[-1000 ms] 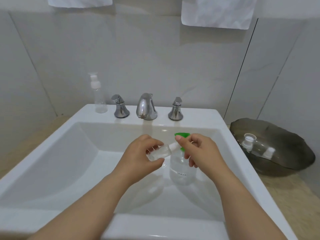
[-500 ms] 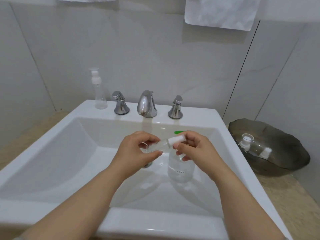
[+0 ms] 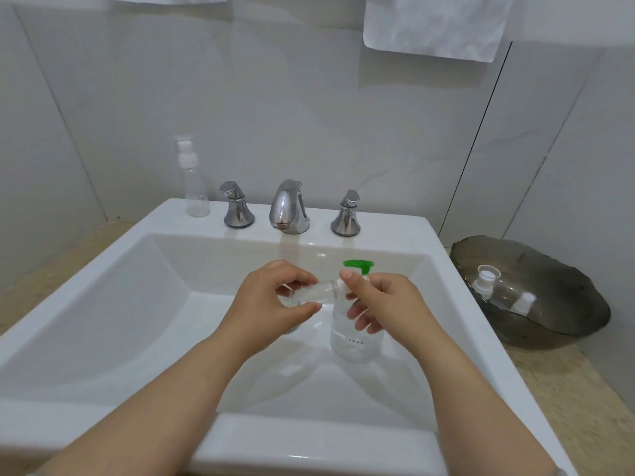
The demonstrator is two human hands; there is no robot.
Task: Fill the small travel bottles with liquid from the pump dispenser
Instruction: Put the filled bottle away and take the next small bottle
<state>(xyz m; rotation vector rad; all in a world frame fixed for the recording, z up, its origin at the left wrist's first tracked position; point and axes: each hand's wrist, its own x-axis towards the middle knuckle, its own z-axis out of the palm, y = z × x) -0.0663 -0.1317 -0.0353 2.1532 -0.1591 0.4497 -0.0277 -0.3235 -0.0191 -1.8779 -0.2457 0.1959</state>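
Over the sink basin my left hand [image 3: 275, 300] grips a small clear travel bottle [image 3: 314, 293], held on its side. My right hand [image 3: 381, 304] pinches the bottle's white cap [image 3: 342, 285] between thumb and fingers. Behind my right hand stands the clear pump dispenser [image 3: 354, 341] with a green pump head [image 3: 357, 266], upright inside the basin. Another clear travel bottle with a white pump top [image 3: 192, 180] stands on the sink's back left ledge.
The white sink [image 3: 103, 304] has a chrome faucet [image 3: 287, 207] and two handles. A dark glass bowl [image 3: 549, 317] on the counter to the right holds two small clear bottles with white caps [image 3: 488, 280]. Towels hang on the wall above.
The view shifted slightly, so the green pump head shows more above my right hand. My right thumb now sits over the cap; both hands stay on the small bottle.
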